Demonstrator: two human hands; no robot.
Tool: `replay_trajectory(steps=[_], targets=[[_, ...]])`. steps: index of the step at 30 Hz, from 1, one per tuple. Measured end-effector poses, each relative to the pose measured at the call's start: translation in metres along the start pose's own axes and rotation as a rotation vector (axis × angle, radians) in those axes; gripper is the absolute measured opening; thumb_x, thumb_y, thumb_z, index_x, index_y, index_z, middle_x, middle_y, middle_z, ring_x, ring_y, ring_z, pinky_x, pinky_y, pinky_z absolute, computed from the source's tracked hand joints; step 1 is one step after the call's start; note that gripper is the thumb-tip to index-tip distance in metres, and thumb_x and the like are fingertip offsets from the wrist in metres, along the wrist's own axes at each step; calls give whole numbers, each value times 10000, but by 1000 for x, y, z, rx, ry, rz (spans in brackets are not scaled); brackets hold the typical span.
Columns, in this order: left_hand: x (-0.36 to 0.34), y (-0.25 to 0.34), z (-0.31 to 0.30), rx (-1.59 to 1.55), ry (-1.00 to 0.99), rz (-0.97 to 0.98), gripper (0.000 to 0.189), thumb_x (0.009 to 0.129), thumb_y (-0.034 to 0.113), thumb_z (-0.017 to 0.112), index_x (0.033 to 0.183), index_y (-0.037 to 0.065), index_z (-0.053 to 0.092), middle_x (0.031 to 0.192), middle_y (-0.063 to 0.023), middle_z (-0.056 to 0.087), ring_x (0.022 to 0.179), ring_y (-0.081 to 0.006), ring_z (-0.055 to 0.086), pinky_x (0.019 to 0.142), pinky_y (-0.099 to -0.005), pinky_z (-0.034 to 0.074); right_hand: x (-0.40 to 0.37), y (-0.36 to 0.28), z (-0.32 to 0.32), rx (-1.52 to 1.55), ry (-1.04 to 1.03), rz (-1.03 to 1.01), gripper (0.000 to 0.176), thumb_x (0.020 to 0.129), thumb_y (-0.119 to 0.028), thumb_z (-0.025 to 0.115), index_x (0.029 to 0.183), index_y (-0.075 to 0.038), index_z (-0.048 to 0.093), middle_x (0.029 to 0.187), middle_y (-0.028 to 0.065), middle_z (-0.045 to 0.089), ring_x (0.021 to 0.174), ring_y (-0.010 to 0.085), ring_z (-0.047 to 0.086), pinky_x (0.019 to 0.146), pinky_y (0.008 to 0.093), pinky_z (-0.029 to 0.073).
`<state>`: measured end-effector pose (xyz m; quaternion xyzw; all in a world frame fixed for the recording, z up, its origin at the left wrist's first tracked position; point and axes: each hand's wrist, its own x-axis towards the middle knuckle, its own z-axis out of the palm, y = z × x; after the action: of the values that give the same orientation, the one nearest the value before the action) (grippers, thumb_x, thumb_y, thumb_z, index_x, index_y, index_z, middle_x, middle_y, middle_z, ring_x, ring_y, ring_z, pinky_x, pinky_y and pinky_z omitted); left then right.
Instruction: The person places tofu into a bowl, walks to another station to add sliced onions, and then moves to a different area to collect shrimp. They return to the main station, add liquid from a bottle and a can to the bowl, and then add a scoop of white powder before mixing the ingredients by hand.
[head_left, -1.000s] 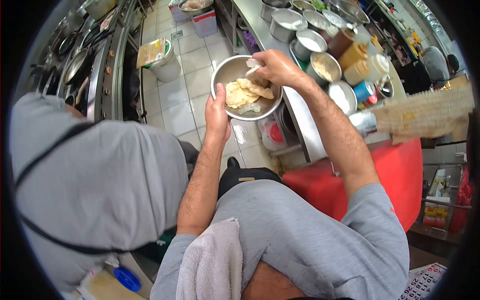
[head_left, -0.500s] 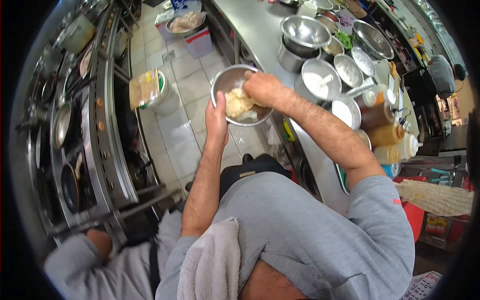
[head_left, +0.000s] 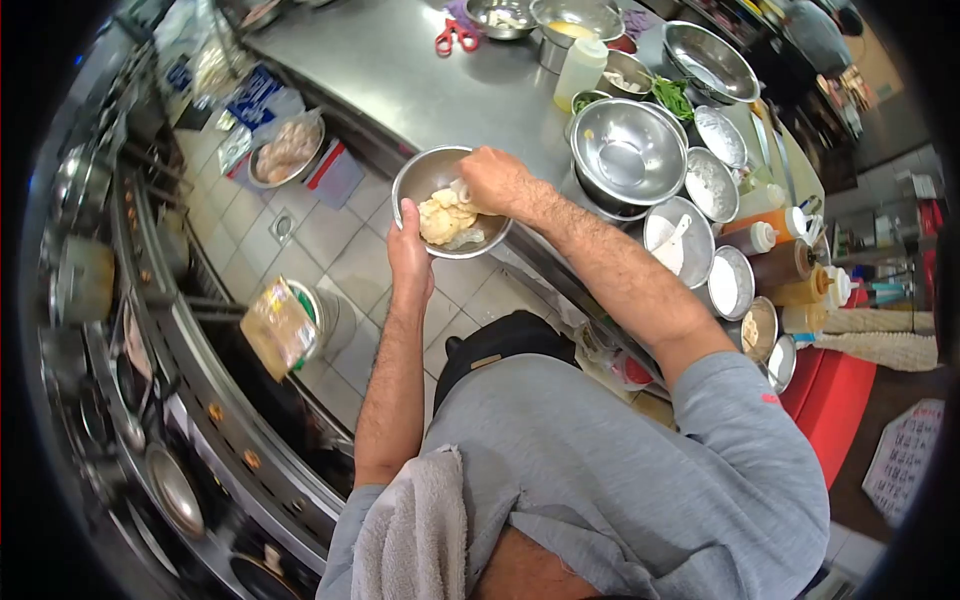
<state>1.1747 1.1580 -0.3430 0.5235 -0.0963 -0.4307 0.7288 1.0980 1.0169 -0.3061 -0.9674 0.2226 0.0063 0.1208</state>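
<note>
Steel counter (head_left: 420, 70) beside us, our left hand (head_left: 408, 255) pinches the seemingly light steel bowl (head_left: 425, 175) at its rim. Our right hand (head_left: 495, 182) presses soft, slippery-looking food pieces (head_left: 445, 215), grip hidden.

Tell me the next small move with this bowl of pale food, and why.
Probably set the steel bowl on the counter beside it. The left hand alone holds its rim, at the counter's edge above the floor tiles, while the right hand reaches into the pale pieces; resting it would likely steady it.
</note>
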Motion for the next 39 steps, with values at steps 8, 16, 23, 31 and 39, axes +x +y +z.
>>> replay_trajectory(steps=[8,16,23,31,39], targets=[[111,1,13,109,-80,-52,486,931,415,342,1215,23,376,1138,-140,490,994,-216,546,748,-355,512,61,48,5,228,118,329,262,653,-66,576,907,-27,629,804,196,620,786,342,606,719,404,494],[228,1,30,279,-58,59,482,923,370,396,1186,-34,423,1078,-144,526,968,-215,542,812,-341,447,33,39,-98,580,686,450,260,693,-131,610,916,3,612,755,116,626,659,156,573,616,295,453],[208,30,80,905,-61,562,449,841,310,553,1128,-14,438,1097,-182,451,995,-255,459,872,-342,367,-66,43,-150,558,752,776,256,693,-92,599,925,15,605,729,60,601,656,108,538,603,251,439],[124,-1,178,924,-1036,94,298,786,280,599,709,14,492,622,-81,543,538,-120,539,484,-269,435,-106,68,-88,178,341,974,313,673,-83,636,973,0,604,945,170,601,847,287,590,762,357,456],[132,56,148,343,-845,-285,149,788,125,554,697,46,466,511,13,438,367,-62,402,327,-201,292,-71,60,-138,330,759,834,270,734,-141,648,972,-17,615,804,59,605,691,114,536,628,268,454]])
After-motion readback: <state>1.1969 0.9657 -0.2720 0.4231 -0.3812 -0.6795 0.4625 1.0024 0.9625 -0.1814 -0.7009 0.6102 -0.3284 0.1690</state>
